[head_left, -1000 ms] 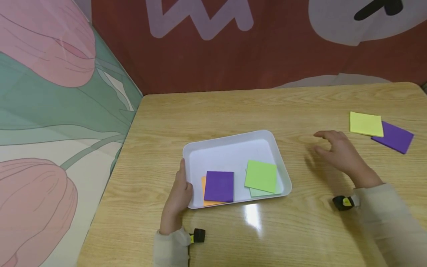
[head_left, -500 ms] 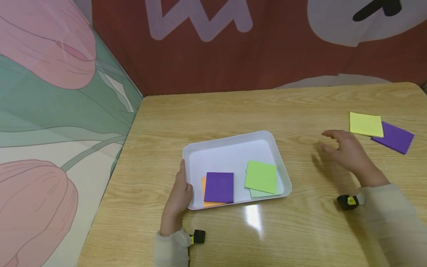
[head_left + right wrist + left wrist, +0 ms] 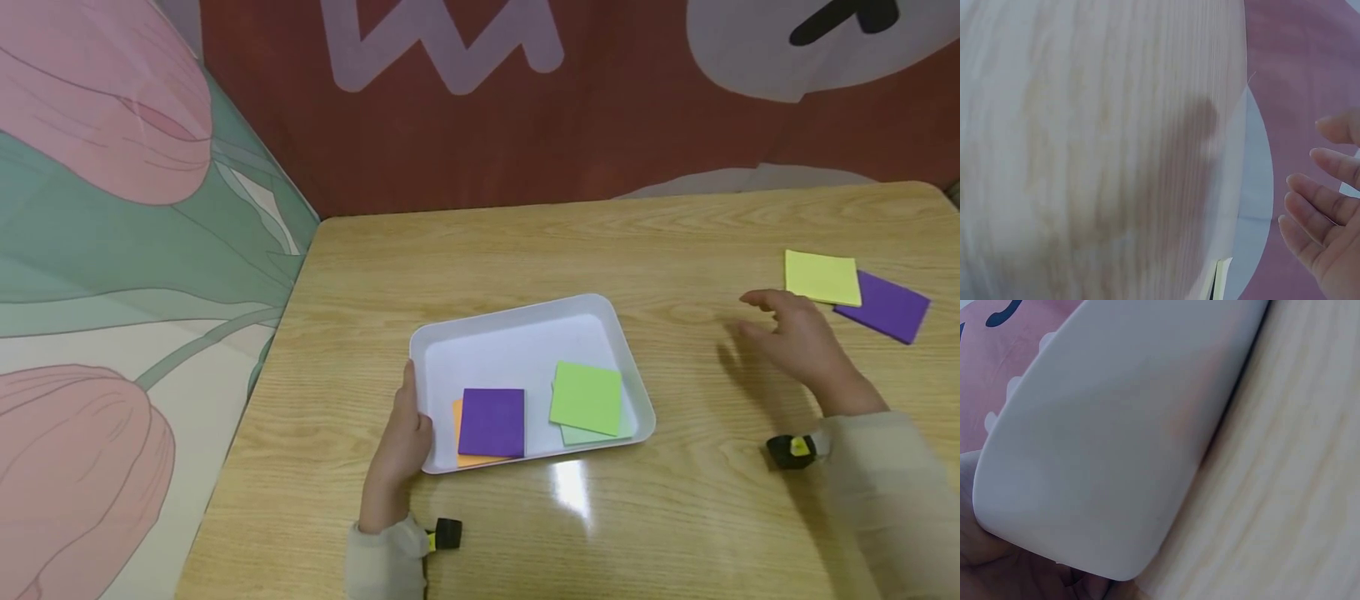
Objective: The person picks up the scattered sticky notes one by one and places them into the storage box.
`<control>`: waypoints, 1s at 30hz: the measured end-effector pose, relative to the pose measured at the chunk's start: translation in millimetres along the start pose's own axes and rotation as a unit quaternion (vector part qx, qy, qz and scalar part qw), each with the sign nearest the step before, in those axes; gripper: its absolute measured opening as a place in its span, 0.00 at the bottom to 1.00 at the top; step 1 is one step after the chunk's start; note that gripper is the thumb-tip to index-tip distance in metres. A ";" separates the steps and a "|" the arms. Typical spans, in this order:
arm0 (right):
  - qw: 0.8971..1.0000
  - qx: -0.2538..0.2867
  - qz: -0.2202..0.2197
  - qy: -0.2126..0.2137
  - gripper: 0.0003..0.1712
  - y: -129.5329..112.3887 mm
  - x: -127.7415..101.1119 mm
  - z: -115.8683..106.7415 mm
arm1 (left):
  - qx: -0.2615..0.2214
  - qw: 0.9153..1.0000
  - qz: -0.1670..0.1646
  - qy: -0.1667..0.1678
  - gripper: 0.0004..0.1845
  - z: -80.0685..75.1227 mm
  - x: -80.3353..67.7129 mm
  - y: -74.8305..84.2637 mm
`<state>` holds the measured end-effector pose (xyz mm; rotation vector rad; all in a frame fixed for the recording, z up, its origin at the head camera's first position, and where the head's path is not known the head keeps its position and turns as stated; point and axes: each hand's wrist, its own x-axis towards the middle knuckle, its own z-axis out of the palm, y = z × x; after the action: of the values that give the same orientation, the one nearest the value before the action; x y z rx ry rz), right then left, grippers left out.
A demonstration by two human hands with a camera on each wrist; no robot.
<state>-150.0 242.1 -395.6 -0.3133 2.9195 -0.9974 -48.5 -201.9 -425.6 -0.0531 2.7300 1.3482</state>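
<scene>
A white tray (image 3: 517, 325) sits mid-table, holding a purple square (image 3: 492, 422) over an orange one (image 3: 455, 417), and a lime green square (image 3: 587, 397) over a pale green one (image 3: 592, 435). My left hand (image 3: 402, 437) grips the tray's left rim; the left wrist view shows the tray's underside (image 3: 1116, 431) up close. My right hand (image 3: 795, 337) hovers open and empty above the table, just left of a yellow square (image 3: 822, 277) that overlaps a purple square (image 3: 885, 307). Its fingers (image 3: 1322, 206) are spread in the right wrist view.
The wooden table (image 3: 525, 250) meets a red patterned wall behind and a floral panel (image 3: 112, 250) on the left. Its right edge lies just beyond the purple square.
My right hand has moved right, away from the tray and toward the yellow square. The left hand and tray have stayed put.
</scene>
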 end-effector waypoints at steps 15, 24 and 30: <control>1.000 -0.007 0.026 0.010 0.24 14.4 -2.9 -7.6 | 0.005 1.000 0.019 0.002 0.35 -1.5 0.0 1.0; 0.999 -0.011 0.039 0.009 0.24 26.2 -2.6 -9.9 | 0.004 1.000 0.017 0.004 0.35 -0.4 0.9 -1.5; 0.998 -0.014 0.058 0.005 0.25 32.0 -2.6 -11.3 | 0.001 1.000 0.028 0.006 0.35 -0.9 0.9 -1.5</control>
<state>-154.3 274.2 -406.2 -0.1381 2.9232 -0.9457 -49.3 -203.6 -426.3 0.0139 2.7635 1.3622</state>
